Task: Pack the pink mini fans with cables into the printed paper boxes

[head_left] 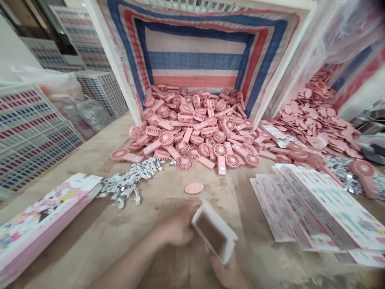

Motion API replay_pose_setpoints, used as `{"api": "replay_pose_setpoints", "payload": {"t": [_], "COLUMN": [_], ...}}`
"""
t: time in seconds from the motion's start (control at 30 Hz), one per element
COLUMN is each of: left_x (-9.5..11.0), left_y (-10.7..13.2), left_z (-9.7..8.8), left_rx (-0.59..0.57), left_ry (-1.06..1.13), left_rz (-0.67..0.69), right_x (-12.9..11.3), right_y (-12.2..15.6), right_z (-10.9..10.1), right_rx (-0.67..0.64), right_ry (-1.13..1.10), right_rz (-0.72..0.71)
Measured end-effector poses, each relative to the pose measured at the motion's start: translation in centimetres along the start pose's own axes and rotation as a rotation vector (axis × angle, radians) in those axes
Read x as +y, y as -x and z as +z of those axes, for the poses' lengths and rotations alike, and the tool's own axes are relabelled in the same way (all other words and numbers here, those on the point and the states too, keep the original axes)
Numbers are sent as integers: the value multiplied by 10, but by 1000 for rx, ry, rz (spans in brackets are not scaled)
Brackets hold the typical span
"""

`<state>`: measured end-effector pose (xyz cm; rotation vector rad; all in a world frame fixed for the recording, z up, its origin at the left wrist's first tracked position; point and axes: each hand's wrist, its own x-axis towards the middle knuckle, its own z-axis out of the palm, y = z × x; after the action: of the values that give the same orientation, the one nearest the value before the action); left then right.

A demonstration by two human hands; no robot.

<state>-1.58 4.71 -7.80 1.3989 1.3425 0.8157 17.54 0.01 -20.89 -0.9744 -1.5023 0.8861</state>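
In the head view, a small cardboard box is raised over the table, tilted, with its near end open and its brown inside showing. My right hand grips it from below at the lower end. My left hand, smeared by motion, has its fingers closed at the box's upper left edge; fingertip detail is blurred. Just beyond the box, a pink oval disc lies flat on the table. Farther back is a heap of pink handheld fans, spilling from a crate lying on its side.
White cords are piled to the left, beside a long stack of printed boxes. Flattened cartons lie fanned at the right. Behind them are pink discs in a heap. The striped-lined crate stands at the back.
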Motion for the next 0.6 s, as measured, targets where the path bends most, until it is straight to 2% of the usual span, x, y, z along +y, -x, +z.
{"api": "replay_pose_setpoints", "payload": {"t": [0.07, 0.13, 0.23, 0.3, 0.4, 0.47, 0.6], "left_x": [0, -2, -11, -19, -32, -38, -47], "left_y": [-39, -78, -113, -113, -92, -75, -56], "left_z": [-27, -46, -52, -47, -44, -51, -80], "left_rx": [117, 251, 355, 380, 394, 386, 351], "left_ry": [-233, -444, -680, -787, -895, -934, -948], "left_rz": [9, -5, -26, -33, -70, -124, -227], "right_x": [8, 15, 21, 22, 21, 19, 16], "right_y": [0, 0, 4, 7, 7, 4, -3], "right_z": [6, 12, 17, 18, 17, 15, 10], "right_rx": [-11, 1, 47, 77, 76, 43, -74], "right_ry": [-32, -63, -91, -109, -128, -127, -137], "right_rz": [58, 134, 236, 282, 286, 257, 210]}}
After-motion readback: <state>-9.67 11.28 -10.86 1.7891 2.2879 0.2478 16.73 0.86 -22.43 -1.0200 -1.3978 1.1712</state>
